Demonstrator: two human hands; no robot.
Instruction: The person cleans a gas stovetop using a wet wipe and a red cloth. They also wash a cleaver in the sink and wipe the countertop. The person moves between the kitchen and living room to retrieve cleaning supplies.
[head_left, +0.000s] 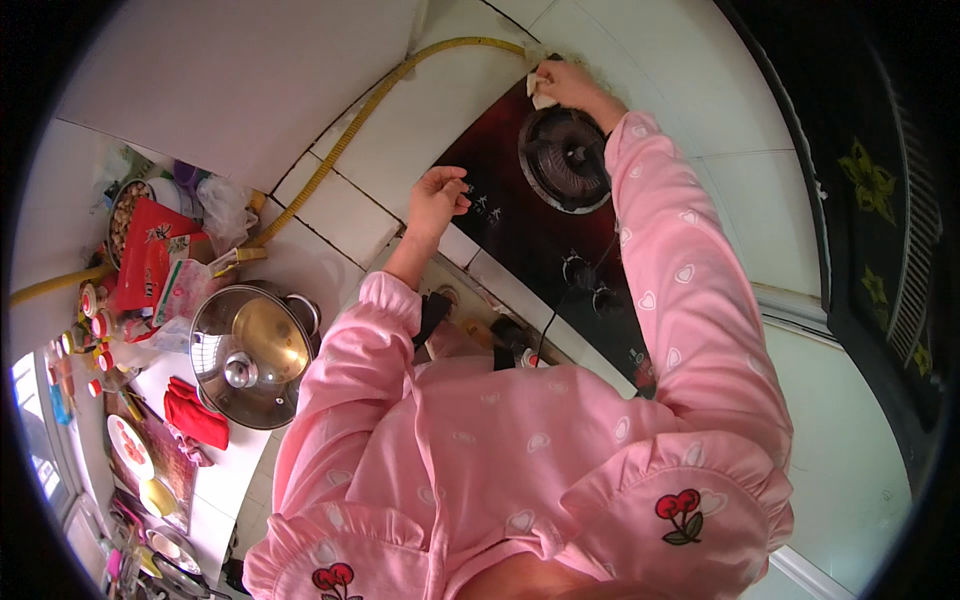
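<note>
A pale folded cloth or tissue (541, 93) is pinched in the fingers of my right hand (571, 84). That hand is at the far corner of a black glass-topped gas stove (517, 202), just beyond its round burner (568, 159). The cloth appears to rest on the stove surface, and my fingers hide part of it. My left hand (436, 196) hovers by the front edge of the stove with loosely curled fingers and nothing visible in it. Two control knobs (589, 281) are nearer my body.
A yellow corrugated hose (352, 131) curves along the tiled counter to the stove's far end. On the left are a lidded steel pot (251, 356), red packages (154, 251), jars (97, 322), a red cloth (195, 414) and a white plate (130, 448). A dark range hood (870, 225) overhangs at right.
</note>
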